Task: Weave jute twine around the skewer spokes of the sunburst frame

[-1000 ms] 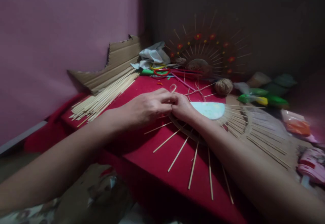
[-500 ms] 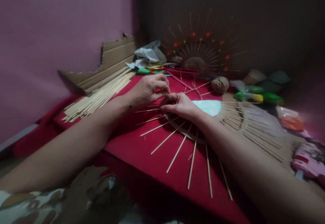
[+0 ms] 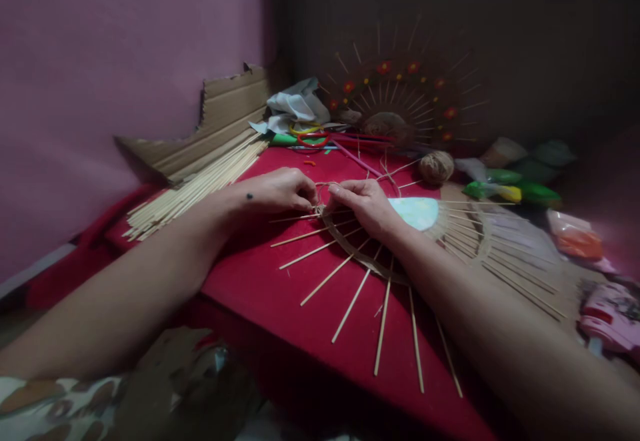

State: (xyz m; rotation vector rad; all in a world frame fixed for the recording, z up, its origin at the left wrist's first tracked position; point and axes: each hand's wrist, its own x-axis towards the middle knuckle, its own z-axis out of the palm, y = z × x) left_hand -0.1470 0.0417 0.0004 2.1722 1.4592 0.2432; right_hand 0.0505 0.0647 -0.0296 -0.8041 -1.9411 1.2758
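A sunburst-like fan of thin wooden sticks [image 3: 316, 287] lies on the red tabletop, joined by a curved band wrapped in twine [image 3: 367, 266]. My left hand [image 3: 293, 189] is closed in a pinch at the far left end of that band, on the twine beside a small bundle of wraps. Just to its right, my right hand [image 3: 364, 205] pinches with thumb and forefinger at a thin loop of twine [image 3: 327, 183] that arches between both hands. My right wrist and forearm pass over the fan and hide part of it. The fingertips of my left hand are partly hidden.
Loose wooden sticks [image 3: 195, 191] and torn cardboard [image 3: 195, 121] lie left. Behind are red-handled scissors [image 3: 313, 139] and a twine ball [image 3: 437, 167]. A pale blue half-disc [image 3: 415, 212] with sticks lies right, near a pink glue gun [image 3: 610, 317]. A flowered stick fan [image 3: 384, 67] stands behind.
My left hand has come down and slightly left, to the end of the band. A twine loop now shows between the hands. My right fingers have straightened a little.
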